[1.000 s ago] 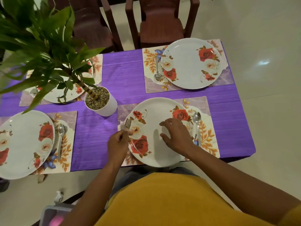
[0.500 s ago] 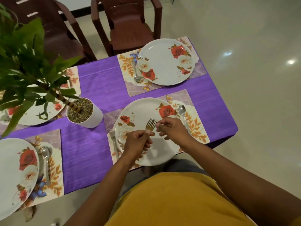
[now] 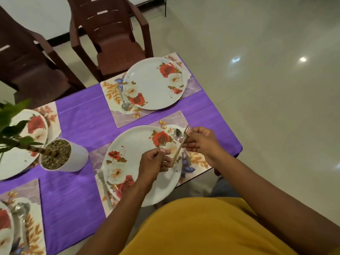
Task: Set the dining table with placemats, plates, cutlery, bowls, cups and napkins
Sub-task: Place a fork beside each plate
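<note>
Right hand (image 3: pixel 199 142): grip pinching a fork (image 3: pixel 179 147) near the neck, tines up, above the near plate (image 3: pixel 132 181). Left hand (image 3: pixel 153 163): fingers curled round a second fork (image 3: pixel 161 144), apparently by the handle (partly hidden). Forks: light, stiff, smooth metal, likely slippery; best held mid-handle. Spoon (image 3: pixel 177 134) lies right of the plate on the placemat (image 3: pixel 199 161), on the counter (image 3: pixel 79 124).

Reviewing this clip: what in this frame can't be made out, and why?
- Fork count in the left hand: tines show near the fingers, blurred; head view, hand covers the handles.
- Far-left plate: partly hidden by the potted plant and its leaves.
- Near-left plate: cut off by the frame's left edge.
- Spoon handle: hidden behind the right hand and the fork it pinches.
</note>
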Demonstrator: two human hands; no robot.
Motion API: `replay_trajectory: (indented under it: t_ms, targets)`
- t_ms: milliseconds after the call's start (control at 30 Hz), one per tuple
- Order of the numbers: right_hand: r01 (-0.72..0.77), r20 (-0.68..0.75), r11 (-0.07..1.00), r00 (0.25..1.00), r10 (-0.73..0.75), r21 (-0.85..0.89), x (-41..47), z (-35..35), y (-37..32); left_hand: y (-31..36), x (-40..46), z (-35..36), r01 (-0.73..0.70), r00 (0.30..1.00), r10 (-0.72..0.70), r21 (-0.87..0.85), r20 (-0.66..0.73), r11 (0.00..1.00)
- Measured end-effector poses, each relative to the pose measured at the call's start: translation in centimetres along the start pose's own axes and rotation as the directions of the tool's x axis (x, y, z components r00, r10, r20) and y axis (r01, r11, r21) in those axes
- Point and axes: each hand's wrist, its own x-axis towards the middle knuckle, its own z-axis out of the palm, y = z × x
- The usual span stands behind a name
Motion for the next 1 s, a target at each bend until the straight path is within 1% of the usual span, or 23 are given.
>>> replay_trajectory:
  t_ms: [133,233,333,400,500,567,700,800,1000]
  targets:
    - [-0.041,0.013,0.994,0.999,0.04,0.103,3.0,-5.8,-2.2,1.2,2.1,6.5,-0.001,0.999,-0.001,-0.058,-0.037,0.998]
    - [-0.071,0.057,0.995,0.996,0.068,0.066,5.5,-10.4,-3.9,2.3,4.5,12.5,0.012,0.996,-0.022,-0.122,-0.081,0.992]
    - [-0.102,0.14,0.993,0.986,0.094,0.056,7.5,-16.1,-6.1,4.1,6.1,18.9,0.029,0.991,-0.045,-0.126,-0.123,0.992]
    - [-0.118,0.182,0.993,0.977,0.115,0.004,8.2,-20.7,-8.0,5.3,6.5,23.2,0.048,0.984,-0.073,-0.156,-0.16,0.987]
    - [-0.099,0.228,0.992,0.967,0.113,-0.072,8.5,-25.6,-9.4,6.7,6.5,27.1,0.059,0.982,-0.089,-0.178,-0.168,0.982]
    - [-0.113,0.25,0.99,0.959,0.13,-0.083,8.8,-29.5,-10.7,7.9,6.9,30.6,0.071,0.98,-0.103,-0.188,-0.169,0.98]
    - [-0.158,0.197,0.987,0.968,0.155,0.001,9.4,-34.4,-12.6,9.6,7.9,35.9,0.099,0.984,-0.13,-0.231,-0.122,0.968]
    - [-0.15,0.156,0.989,0.976,0.149,-0.003,10.6,-36.9,-13.6,11.0,9.5,38.8,0.117,0.986,-0.14,-0.234,-0.085,0.965]
    - [-0.149,0.136,0.989,0.98,0.144,0.027,13.9,-39.2,-16.6,13.8,13.5,42.3,0.096,0.992,-0.117,-0.322,-0.046,0.942]
